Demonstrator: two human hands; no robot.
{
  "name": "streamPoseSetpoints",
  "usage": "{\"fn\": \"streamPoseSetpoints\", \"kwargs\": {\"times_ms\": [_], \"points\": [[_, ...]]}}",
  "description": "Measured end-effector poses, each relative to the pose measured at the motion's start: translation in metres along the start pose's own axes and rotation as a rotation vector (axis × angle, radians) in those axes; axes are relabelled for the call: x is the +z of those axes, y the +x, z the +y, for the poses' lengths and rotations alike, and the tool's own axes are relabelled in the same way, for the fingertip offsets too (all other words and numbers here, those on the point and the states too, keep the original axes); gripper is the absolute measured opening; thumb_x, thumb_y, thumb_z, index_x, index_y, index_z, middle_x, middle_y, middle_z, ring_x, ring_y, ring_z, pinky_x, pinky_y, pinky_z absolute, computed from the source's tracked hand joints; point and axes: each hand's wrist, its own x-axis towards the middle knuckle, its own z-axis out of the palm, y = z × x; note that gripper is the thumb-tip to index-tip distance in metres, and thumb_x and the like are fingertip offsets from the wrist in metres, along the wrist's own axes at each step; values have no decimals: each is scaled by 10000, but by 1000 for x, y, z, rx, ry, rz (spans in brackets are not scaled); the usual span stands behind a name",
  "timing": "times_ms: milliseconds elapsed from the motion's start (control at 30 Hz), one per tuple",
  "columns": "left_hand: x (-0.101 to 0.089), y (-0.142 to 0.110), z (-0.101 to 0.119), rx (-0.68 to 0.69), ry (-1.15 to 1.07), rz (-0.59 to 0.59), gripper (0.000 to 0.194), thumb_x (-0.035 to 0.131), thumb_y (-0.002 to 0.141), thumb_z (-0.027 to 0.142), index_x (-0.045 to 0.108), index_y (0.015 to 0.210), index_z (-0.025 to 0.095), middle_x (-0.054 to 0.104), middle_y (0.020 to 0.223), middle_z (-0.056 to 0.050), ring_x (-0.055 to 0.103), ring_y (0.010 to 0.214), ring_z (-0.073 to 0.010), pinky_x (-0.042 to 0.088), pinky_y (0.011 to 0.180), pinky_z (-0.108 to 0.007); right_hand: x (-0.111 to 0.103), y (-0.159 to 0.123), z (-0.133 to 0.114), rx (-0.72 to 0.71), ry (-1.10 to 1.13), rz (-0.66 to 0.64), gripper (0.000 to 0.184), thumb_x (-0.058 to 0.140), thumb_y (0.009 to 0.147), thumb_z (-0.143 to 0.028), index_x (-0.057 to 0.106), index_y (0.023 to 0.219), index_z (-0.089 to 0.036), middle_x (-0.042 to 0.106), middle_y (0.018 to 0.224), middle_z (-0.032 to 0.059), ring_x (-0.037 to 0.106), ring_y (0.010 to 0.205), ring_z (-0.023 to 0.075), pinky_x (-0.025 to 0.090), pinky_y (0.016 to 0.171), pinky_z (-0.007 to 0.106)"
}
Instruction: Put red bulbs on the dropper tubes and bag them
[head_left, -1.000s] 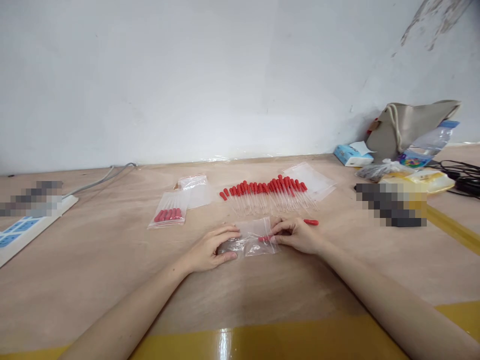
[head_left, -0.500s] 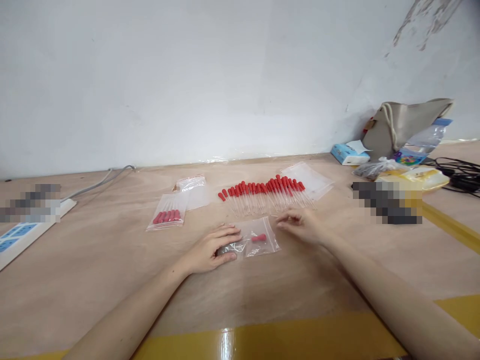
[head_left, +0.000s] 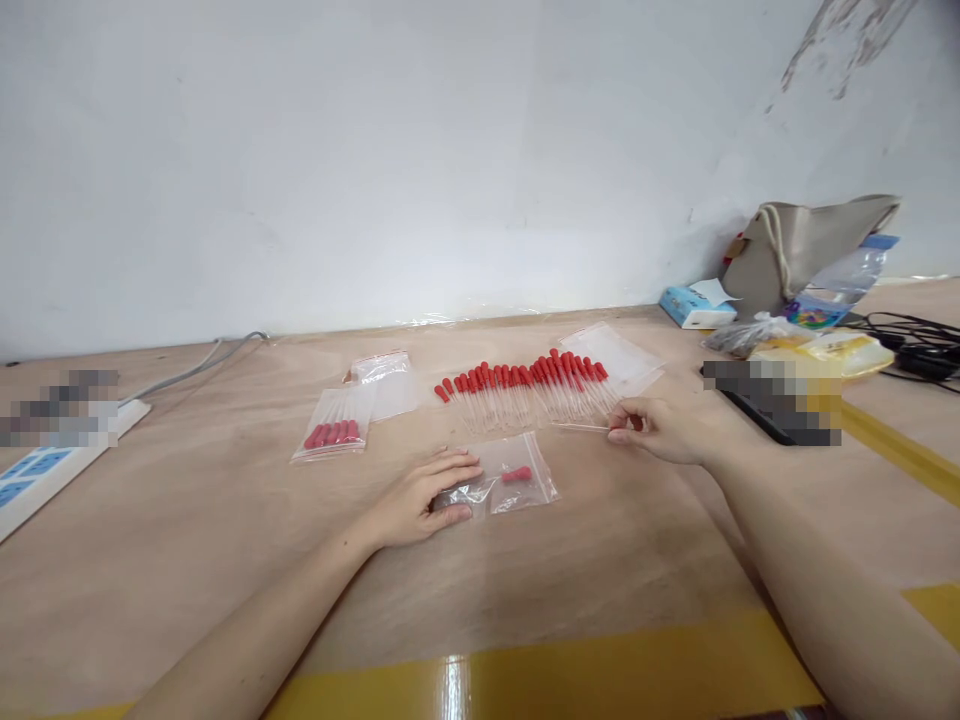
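Note:
My left hand point(head_left: 424, 500) rests on the table, fingers stretched and thumb spread apart, over the left end of a clear zip bag point(head_left: 536, 490). Inside that bag lies one dropper with a red bulb point(head_left: 516, 474). To the right, my right hand point(head_left: 656, 430) is closed in a pinch on the red bulb of another dropper point(head_left: 581, 428), whose clear tube points left. Just behind both hands, a spread row of droppers point(head_left: 517, 378) lies with red bulbs toward the wall and tubes toward me.
A zip bag of several droppers point(head_left: 332, 432) lies at left, beside flat bags point(head_left: 390, 388). More flat bags point(head_left: 611, 355) lie behind the row. A power strip point(head_left: 45, 480) is far left. At right are a tissue pack point(head_left: 697, 306), a grey bag point(head_left: 817, 245) and black cables point(head_left: 930, 355).
My right hand has moved right, away from the zip bag, and now pinches a dropper by its bulb. My left hand has stayed on the bag.

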Motion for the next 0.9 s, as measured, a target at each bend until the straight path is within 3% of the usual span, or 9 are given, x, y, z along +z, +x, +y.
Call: {"fn": "streamPoseSetpoints", "kwargs": {"times_ms": [167,500,700,800,900], "points": [[0,0,-1,6,10,-6,459,478,836,393,415,1265,243,441,1309,-45,352,1237,-194,260,1047,-402,-10,-6,-2,-59,49,-86,208,551,721,-405,610,715,-206,527,566,-11,412,513,105,311,491,244],[-1,1,1,6,20,-2,464,474,835,395,401,1273,257,443,1307,-42,356,1233,-205,260,1043,-411,10,1,-22,-178,67,-95,150,567,725,-338,638,732,-206,584,619,0,462,541,105,335,506,230],[0,1,1,-8,18,12,516,481,829,408,352,1300,243,439,1306,-58,367,1222,-215,286,1024,-413,34,8,-48,-279,92,0,137,551,753,-306,646,786,-214,612,716,17,517,624,118,383,579,240],[0,0,1,-20,15,25,549,488,822,419,324,1311,232,435,1306,-67,380,1209,-216,299,1015,-408,51,10,-54,-304,235,-1,156,542,761,-286,614,875,-208,597,792,27,520,646,113,419,599,247],[0,1,1,-16,5,27,547,487,823,420,324,1311,235,438,1302,-67,386,1202,-218,307,1009,-402,68,12,-54,-241,466,1,205,546,759,-280,548,945,-194,590,812,33,548,685,120,458,634,265]]}}
